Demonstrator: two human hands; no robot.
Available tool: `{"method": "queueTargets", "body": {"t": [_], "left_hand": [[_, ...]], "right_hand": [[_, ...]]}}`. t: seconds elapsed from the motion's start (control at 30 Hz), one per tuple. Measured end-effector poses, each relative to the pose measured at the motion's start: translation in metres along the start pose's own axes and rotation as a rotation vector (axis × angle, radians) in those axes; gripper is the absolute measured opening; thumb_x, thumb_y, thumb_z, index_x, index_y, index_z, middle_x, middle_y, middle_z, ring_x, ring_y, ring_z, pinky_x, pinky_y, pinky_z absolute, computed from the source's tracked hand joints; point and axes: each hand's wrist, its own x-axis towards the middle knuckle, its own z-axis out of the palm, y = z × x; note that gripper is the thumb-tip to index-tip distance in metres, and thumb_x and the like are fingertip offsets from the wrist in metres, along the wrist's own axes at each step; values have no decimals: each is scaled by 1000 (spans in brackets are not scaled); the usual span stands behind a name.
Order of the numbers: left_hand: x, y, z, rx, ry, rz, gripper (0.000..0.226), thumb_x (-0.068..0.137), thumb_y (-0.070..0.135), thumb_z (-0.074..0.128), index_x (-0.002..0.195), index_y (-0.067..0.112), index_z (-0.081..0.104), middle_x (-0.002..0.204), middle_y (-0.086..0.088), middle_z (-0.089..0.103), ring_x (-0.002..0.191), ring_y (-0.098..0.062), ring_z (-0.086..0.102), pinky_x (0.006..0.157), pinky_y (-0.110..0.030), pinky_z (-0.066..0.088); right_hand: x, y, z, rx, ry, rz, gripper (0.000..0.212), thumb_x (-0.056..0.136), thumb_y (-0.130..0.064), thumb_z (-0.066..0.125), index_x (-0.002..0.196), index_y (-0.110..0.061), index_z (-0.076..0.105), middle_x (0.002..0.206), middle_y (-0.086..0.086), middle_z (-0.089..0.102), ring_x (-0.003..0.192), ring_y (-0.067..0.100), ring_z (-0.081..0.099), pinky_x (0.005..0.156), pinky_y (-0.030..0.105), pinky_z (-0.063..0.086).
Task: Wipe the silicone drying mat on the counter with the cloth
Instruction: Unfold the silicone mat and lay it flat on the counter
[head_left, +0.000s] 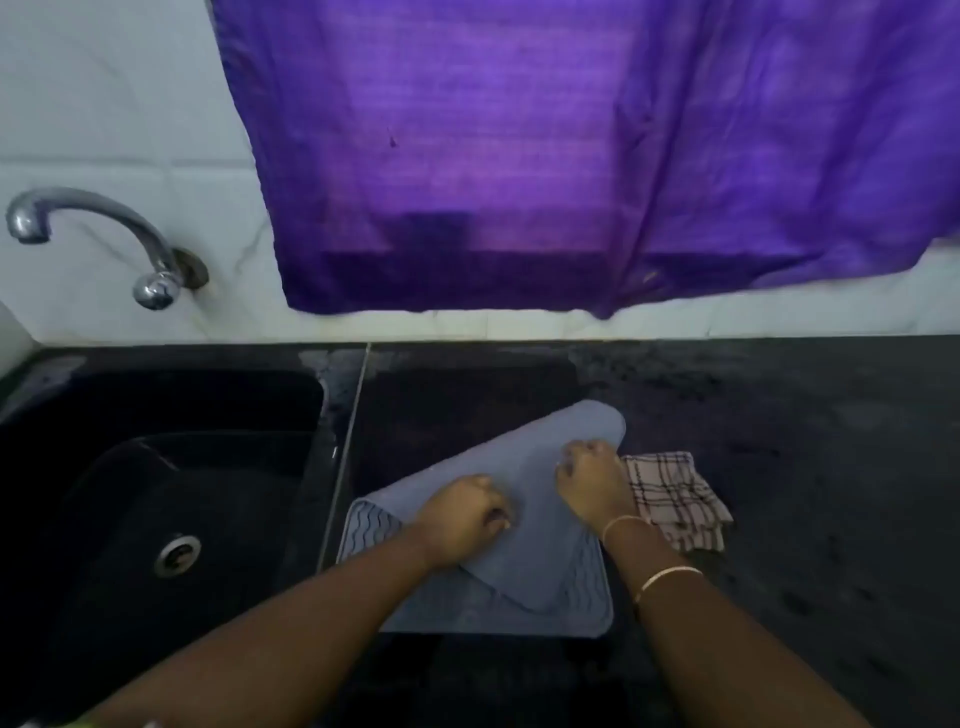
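A blue-grey silicone drying mat (524, 587) lies on the black counter (779, 467), just right of the sink. It is partly folded over itself, so its smooth underside faces up while wavy ridges show at the left and right edges. My left hand (462, 514) grips the folded part near the middle. My right hand (592, 480) grips the mat's far right edge. A checked beige cloth (675, 499) lies crumpled on the counter right beside my right hand, held by neither hand.
A black sink (156, 467) with a metal drain (176, 555) lies to the left. A chrome tap (104, 234) juts from the white tiled wall. A purple curtain (571, 156) hangs above the counter's back edge.
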Motion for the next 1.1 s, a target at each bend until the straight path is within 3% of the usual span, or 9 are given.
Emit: {"method": "queueTargets", "body": {"t": [0.2,0.37,0.47,0.53,0.63,0.7,0.8,0.9,1.1], "left_hand": [[3,7,14,-92,-106,-87,25,93,25,59,110,9,70,114,-4,66,104,-18,59,90,-23,41],[5,15,19,-128,-87,-203,29,90,36,62,92,9,69,100,-3,67,91,-15,59,76,-22,42],[9,26,21,-73,-100,-263,43,90,49,57,87,7,67,95,-7,67,89,-18,61,72,-24,40],[11,34,19,-3,-118,-293,51,89,56,53,100,7,63,106,-9,64,97,-21,59,77,-26,40],[15,43,15,49,-155,-314,65,86,64,49,120,9,56,124,-9,57,110,-23,54,86,-27,39],[16,47,15,32,-191,-347,83,81,72,49,134,8,46,136,-10,50,120,-23,49,96,-30,38],[19,55,15,17,-255,-410,110,67,84,52,144,8,32,144,-10,42,126,-25,45,105,-35,38],[20,61,12,108,-321,-413,119,61,86,54,144,5,29,143,-13,40,125,-27,44,104,-38,39],[13,70,16,270,-333,-382,108,72,75,57,146,4,22,139,-17,36,123,-33,41,104,-42,38]], "right_hand": [[8,6,5,185,-68,206,17,87,-17,49,93,-3,57,113,26,58,102,37,57,80,34,47],[19,16,4,517,10,400,25,84,-6,48,104,-5,63,117,19,58,109,35,56,84,26,43],[25,18,1,632,41,455,22,84,-2,45,72,-14,59,100,15,64,101,30,58,86,36,50],[34,18,-2,740,9,523,28,86,-7,47,64,-24,48,97,10,56,91,24,55,88,41,53],[40,12,-11,1025,-58,656,23,82,1,51,79,-22,54,102,7,52,86,21,52,64,32,51],[41,6,-15,1127,-138,679,27,83,9,49,83,-18,51,87,5,49,72,16,48,54,26,43],[40,-6,-16,1161,-214,686,23,87,9,48,98,-11,48,73,5,44,56,10,40,39,17,42],[44,-10,-15,1125,-176,650,22,86,8,46,102,-7,49,71,5,44,52,10,39,32,12,38],[57,-19,-39,888,-56,543,17,79,-3,55,92,-12,48,72,9,47,57,20,45,42,24,31]]}}
